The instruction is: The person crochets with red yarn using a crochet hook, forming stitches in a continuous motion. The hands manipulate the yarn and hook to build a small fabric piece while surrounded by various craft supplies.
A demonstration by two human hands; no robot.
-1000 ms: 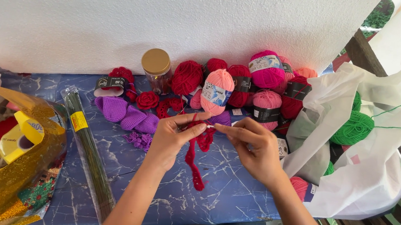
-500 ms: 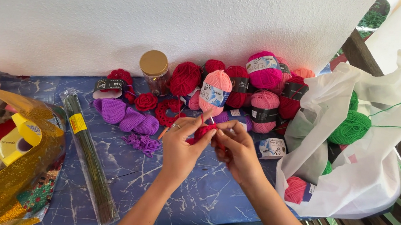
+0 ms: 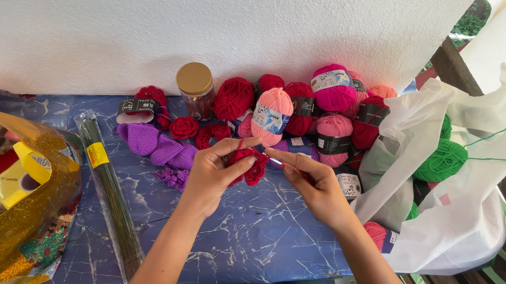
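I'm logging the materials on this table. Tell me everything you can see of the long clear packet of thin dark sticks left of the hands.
The packet of sticks is a long, narrow sleeve of clear plastic film filled with a tight bundle of thin, straight, dark green stems, probably wire. A yellow label wraps it near its far end. It lies flat on the blue marbled table cover, running diagonally from near the wall toward the near edge. The gold glitter bag lies right beside it. Neither hand touches it; the left hand is the nearer one.

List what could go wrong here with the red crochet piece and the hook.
The red crochet piece is pinched only at the left hand fingertips, so stitches might slip. The right hand works a thin hook close to those fingers and could jab them. The jar behind might get knocked.
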